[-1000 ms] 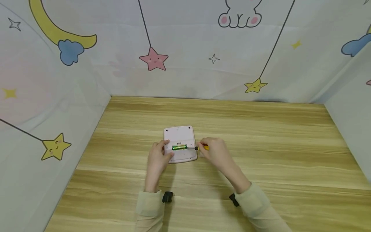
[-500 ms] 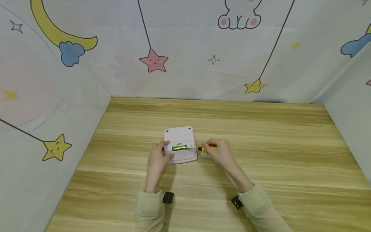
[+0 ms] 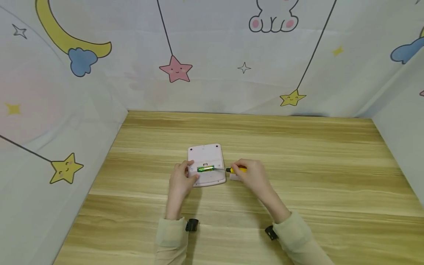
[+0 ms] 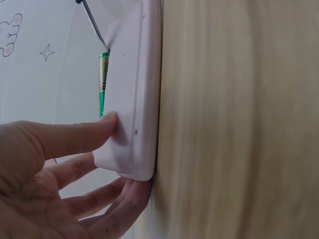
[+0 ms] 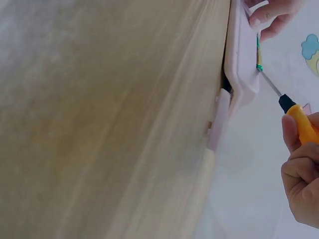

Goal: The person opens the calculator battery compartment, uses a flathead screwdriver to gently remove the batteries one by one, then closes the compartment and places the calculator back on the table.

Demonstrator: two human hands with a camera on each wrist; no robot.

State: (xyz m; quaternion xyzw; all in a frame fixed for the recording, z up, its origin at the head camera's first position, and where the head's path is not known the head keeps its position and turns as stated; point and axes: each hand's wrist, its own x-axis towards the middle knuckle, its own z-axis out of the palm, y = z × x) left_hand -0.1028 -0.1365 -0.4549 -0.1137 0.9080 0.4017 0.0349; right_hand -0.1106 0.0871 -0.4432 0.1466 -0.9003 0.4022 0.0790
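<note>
A pale pink device (image 3: 205, 152), perhaps a calculator, lies on the table with its back up. In its open compartment sits a green AA-type battery (image 3: 206, 169). My left hand (image 3: 179, 180) grips the device's left edge; in the left wrist view the thumb (image 4: 107, 127) rests on its back and fingers curl under the edge. A yellow-handled screwdriver (image 3: 239, 170) is pinched in my right hand (image 3: 255, 176). Its thin shaft (image 5: 270, 82) reaches the battery's right end, where the tip appears to touch. The compartment's inside is mostly hidden by the battery.
A small pale pink cover (image 3: 235, 177) lies on the wooden table (image 3: 314, 158), just right of the device and partly under my right hand. White cloth walls (image 3: 212, 88) printed with stars rise behind the table and at both sides.
My right hand has shifted right, uncovering more of the screwdriver and the small cover. Over the last half second it barely moves. The left hand and device stay in place.
</note>
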